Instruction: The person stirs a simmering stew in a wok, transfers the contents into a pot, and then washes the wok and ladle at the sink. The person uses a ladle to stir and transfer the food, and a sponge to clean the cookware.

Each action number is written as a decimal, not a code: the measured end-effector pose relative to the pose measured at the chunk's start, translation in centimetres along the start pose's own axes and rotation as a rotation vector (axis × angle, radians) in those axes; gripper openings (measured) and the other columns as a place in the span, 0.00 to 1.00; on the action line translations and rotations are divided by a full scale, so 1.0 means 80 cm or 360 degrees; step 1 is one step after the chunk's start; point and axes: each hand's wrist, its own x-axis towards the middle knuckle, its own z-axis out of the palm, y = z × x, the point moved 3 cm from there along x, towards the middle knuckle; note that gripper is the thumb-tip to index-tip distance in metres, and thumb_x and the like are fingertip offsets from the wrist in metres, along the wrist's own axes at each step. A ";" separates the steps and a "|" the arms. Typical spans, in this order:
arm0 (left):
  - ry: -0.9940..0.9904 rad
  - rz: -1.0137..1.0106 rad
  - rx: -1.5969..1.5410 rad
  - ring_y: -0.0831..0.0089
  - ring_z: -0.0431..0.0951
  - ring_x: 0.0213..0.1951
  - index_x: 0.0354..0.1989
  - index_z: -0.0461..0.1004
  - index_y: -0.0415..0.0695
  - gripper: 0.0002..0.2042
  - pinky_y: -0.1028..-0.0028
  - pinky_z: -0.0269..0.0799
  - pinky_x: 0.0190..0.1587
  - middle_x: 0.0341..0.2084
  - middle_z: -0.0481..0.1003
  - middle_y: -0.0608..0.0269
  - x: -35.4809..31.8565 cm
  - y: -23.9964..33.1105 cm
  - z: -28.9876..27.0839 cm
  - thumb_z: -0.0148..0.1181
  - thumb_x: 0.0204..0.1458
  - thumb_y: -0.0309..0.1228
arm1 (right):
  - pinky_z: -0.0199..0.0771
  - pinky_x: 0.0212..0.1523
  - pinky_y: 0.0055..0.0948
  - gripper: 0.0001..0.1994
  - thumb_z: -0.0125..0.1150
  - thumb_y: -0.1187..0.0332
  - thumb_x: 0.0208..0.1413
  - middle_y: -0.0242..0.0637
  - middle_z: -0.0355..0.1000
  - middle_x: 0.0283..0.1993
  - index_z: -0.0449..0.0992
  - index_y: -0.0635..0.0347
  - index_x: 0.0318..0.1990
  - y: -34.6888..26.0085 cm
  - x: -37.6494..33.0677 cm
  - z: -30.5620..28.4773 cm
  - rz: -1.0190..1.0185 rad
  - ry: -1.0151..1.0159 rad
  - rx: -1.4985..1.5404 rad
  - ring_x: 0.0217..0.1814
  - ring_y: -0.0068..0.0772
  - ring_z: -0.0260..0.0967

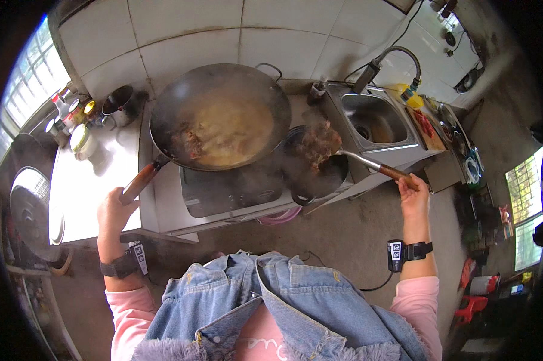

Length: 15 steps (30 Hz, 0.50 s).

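A large dark wok (163,102) stands over the stove, steaming, with cloudy yellowish liquid and some meat pieces in it. My left hand (116,215) is closed round the wok's wooden handle (144,180). In my right hand (414,200) is the wooden end of a long metal ladle (367,162), whose head is hidden under a heap of browned meat (318,144). That heap is over a black pot (328,179) to the right of the wok; steam blurs whether the ladle's head touches the pot.
The stove (235,195) lies below the wok. Jars and a dark mug (120,105) stand on the white counter (97,186) at left. At right are a metal sink (376,117), its tap (397,51) and a cutting board (431,141) with red meat.
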 end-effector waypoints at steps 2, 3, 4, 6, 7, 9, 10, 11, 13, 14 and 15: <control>0.0019 0.0019 0.0011 0.56 0.74 0.31 0.33 0.72 0.40 0.19 0.65 0.68 0.35 0.26 0.74 0.52 0.000 0.001 0.000 0.66 0.33 0.37 | 0.78 0.30 0.25 0.07 0.56 0.73 0.46 0.43 0.71 0.29 0.70 0.68 0.32 0.007 -0.002 0.003 -0.0050 0.0089 -0.0136 0.30 0.36 0.73; 0.0019 0.0009 0.0012 0.56 0.74 0.31 0.33 0.72 0.40 0.19 0.65 0.68 0.35 0.26 0.74 0.52 0.000 0.000 0.000 0.66 0.33 0.37 | 0.78 0.29 0.25 0.07 0.56 0.73 0.46 0.43 0.71 0.29 0.69 0.67 0.33 0.010 -0.005 0.009 -0.0087 0.0033 -0.0208 0.29 0.35 0.73; 0.0028 -0.0009 0.0050 0.56 0.74 0.31 0.33 0.72 0.40 0.19 0.65 0.68 0.35 0.25 0.74 0.52 0.000 0.000 0.000 0.66 0.33 0.37 | 0.77 0.29 0.25 0.08 0.56 0.73 0.46 0.43 0.71 0.29 0.69 0.66 0.34 0.014 -0.008 0.016 -0.0140 0.0028 -0.0301 0.28 0.35 0.73; 0.0031 0.0038 0.0015 0.56 0.74 0.30 0.32 0.71 0.39 0.18 0.65 0.68 0.35 0.24 0.73 0.52 0.000 0.002 0.000 0.66 0.34 0.36 | 0.75 0.27 0.23 0.09 0.57 0.74 0.45 0.43 0.71 0.28 0.69 0.65 0.36 0.017 -0.017 0.034 -0.0244 -0.0058 -0.0474 0.27 0.33 0.73; 0.0032 0.0036 0.0059 0.56 0.74 0.30 0.31 0.71 0.39 0.17 0.65 0.68 0.34 0.24 0.73 0.52 -0.001 0.002 0.000 0.65 0.34 0.36 | 0.75 0.27 0.23 0.10 0.57 0.74 0.45 0.43 0.71 0.29 0.69 0.66 0.36 0.016 -0.022 0.041 -0.0288 -0.0075 -0.0549 0.27 0.33 0.73; -0.0019 0.0007 -0.0064 0.57 0.73 0.28 0.30 0.70 0.39 0.16 0.65 0.67 0.33 0.23 0.73 0.52 -0.002 0.001 0.001 0.65 0.35 0.36 | 0.75 0.27 0.22 0.10 0.57 0.74 0.45 0.43 0.71 0.30 0.69 0.66 0.37 0.010 -0.032 0.059 -0.0400 -0.0188 -0.0715 0.27 0.33 0.73; -0.0032 -0.0018 -0.0084 0.57 0.73 0.27 0.29 0.70 0.39 0.16 0.66 0.67 0.32 0.22 0.72 0.53 -0.002 0.001 0.001 0.65 0.35 0.35 | 0.75 0.28 0.23 0.10 0.56 0.75 0.46 0.43 0.72 0.31 0.70 0.66 0.38 0.007 -0.036 0.065 -0.0411 -0.0178 -0.0770 0.28 0.32 0.73; -0.0020 -0.0004 -0.0070 0.58 0.73 0.26 0.29 0.70 0.39 0.15 0.66 0.67 0.32 0.21 0.72 0.53 -0.003 0.001 0.001 0.65 0.35 0.35 | 0.75 0.28 0.23 0.10 0.56 0.75 0.46 0.42 0.71 0.31 0.69 0.66 0.38 0.003 -0.042 0.073 -0.0472 -0.0281 -0.0808 0.27 0.32 0.73; 0.0024 0.0018 0.0034 0.59 0.72 0.25 0.28 0.70 0.39 0.15 0.66 0.67 0.31 0.20 0.72 0.54 -0.003 0.003 -0.001 0.65 0.36 0.35 | 0.75 0.28 0.23 0.10 0.56 0.76 0.47 0.41 0.71 0.31 0.69 0.67 0.38 -0.004 -0.052 0.083 -0.0623 -0.0433 -0.0926 0.27 0.32 0.73; 0.0032 0.0036 0.0016 0.59 0.72 0.25 0.28 0.70 0.39 0.15 0.66 0.67 0.31 0.21 0.72 0.54 -0.003 0.004 -0.001 0.65 0.36 0.35 | 0.75 0.28 0.23 0.10 0.56 0.75 0.47 0.40 0.71 0.31 0.69 0.67 0.38 -0.005 -0.057 0.086 -0.0718 -0.0497 -0.1014 0.28 0.32 0.73; 0.0030 0.0040 0.0032 0.60 0.73 0.25 0.28 0.70 0.40 0.15 0.66 0.67 0.31 0.21 0.72 0.54 -0.004 0.005 -0.001 0.65 0.36 0.35 | 0.74 0.28 0.22 0.10 0.57 0.75 0.47 0.40 0.71 0.31 0.69 0.66 0.39 -0.006 -0.062 0.088 -0.0831 -0.0580 -0.1100 0.28 0.31 0.73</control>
